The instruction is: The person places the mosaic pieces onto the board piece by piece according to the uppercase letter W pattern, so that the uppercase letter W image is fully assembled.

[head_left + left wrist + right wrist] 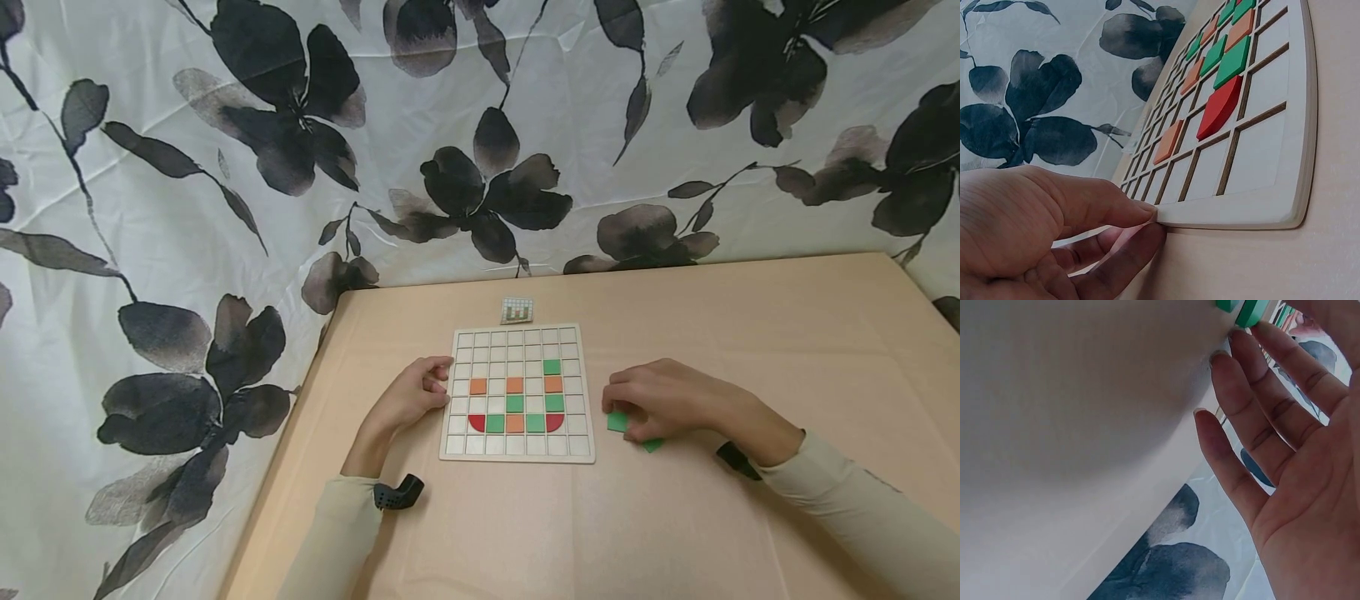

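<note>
A white grid board point(517, 457) lies on the table, with green, orange and red tiles set in some of its cells. At its left edge, my left hand point(408, 392) pinches the rim between thumb and fingers; the left wrist view shows the thumb tip point(1144, 211) against the edge. To the right of the board, my right hand point(671, 400) is low over the table. Its thumb and index finger pinch a green tile point(1251, 312). A second green tile point(1225, 305) is close by, partly out of the right wrist view.
Beyond the board's far edge is a small card point(517, 311) with a printed grid pattern. The tan table point(750, 317) borders a white cloth point(420, 125) with dark flowers at the back and left. A black wrist device point(399, 492) is on the left forearm.
</note>
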{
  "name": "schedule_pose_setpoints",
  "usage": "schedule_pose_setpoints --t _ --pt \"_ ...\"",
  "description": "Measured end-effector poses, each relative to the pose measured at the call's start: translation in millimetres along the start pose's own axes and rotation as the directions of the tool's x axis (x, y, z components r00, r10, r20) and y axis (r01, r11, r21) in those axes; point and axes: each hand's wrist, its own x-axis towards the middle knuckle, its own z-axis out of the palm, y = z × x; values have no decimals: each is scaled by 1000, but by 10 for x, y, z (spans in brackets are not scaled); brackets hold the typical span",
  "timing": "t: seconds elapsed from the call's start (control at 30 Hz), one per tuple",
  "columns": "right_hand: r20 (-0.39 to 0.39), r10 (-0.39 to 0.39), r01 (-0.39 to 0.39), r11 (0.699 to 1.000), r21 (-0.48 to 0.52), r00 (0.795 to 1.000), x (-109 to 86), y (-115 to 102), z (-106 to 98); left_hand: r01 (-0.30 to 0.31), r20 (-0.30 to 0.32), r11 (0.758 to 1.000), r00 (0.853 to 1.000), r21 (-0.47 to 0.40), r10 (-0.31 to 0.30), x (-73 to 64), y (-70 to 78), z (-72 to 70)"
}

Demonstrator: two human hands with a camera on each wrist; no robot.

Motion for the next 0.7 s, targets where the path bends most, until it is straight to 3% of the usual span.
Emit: schedule_pose_setpoints --t 0.7 --pt "-33 25 -26 1000 -8 999 5 7 16 -4 6 1000 1000 -28 4 1 -2 6"
